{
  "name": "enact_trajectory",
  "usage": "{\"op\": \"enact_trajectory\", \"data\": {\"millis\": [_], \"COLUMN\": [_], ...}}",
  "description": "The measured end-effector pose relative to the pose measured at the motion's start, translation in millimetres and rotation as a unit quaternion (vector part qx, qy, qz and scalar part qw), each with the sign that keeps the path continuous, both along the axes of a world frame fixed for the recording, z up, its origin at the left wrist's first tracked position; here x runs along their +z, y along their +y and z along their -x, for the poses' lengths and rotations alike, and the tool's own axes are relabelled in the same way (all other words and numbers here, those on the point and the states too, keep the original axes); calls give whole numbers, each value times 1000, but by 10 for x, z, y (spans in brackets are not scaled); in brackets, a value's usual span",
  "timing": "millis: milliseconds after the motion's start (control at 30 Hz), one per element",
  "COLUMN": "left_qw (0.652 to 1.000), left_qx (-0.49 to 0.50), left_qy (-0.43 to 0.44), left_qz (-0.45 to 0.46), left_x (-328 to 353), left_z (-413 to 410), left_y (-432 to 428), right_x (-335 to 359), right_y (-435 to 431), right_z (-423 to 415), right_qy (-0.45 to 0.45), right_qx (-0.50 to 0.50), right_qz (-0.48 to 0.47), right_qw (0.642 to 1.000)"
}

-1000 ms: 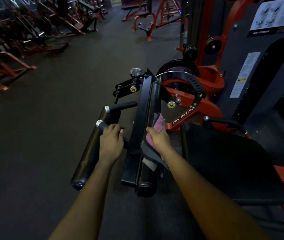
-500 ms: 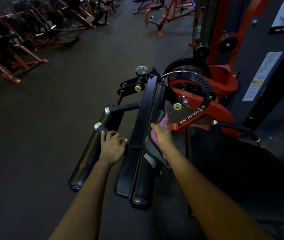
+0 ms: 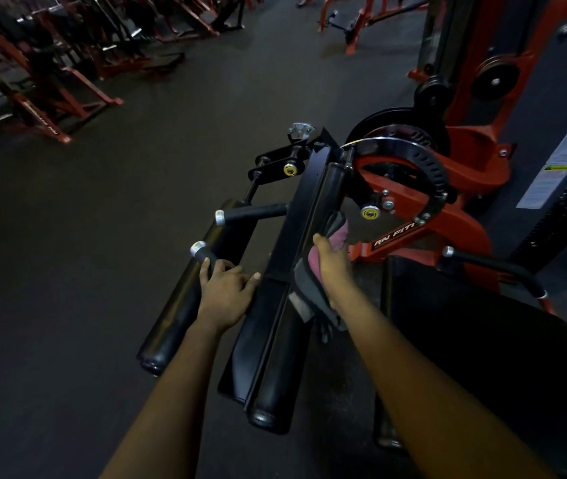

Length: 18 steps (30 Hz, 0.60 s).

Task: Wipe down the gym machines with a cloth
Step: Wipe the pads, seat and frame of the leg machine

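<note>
Dark grey floor [image 3: 102,236] (faintly speckled), dim light, rows of red-framed machines [image 3: 50,91] along the far side

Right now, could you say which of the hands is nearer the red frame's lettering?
Right: the right hand, holding the cloth, sits left of the lettering; the left hand grips the handle beyond.

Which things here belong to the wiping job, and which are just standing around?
In use: cloth held by the right hand against the black padded arm; left hand on the handle.
Not in use: seat, warning label, red machines across the floor.
</note>
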State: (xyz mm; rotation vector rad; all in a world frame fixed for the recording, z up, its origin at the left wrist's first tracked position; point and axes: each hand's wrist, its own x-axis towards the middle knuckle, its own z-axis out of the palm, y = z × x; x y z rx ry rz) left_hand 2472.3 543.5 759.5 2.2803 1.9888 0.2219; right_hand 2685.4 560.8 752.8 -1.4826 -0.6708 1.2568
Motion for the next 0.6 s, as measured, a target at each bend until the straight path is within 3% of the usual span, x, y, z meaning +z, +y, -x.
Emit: {"op": "enact_trajectory", "data": {"millis": [133,333,600], "left_qw": [1000,999,999], "left_qx": [6,20,28], "left_qy": [6,21,26], "left_qz": [3,-13,-20], "left_x": [21,-61,-77], "left_z": [-52,-20,-40], "left_y": [-12,23,40], "right_x": [96,-179,35], "right_y": [212,-475,341], "right_z": [-152,154,-133], "right_qy": [27,49,19], "right_qx": [3,-28,-6], "right_qz": [-7,-45,-2], "right_qw": [1000,997,1000]}}
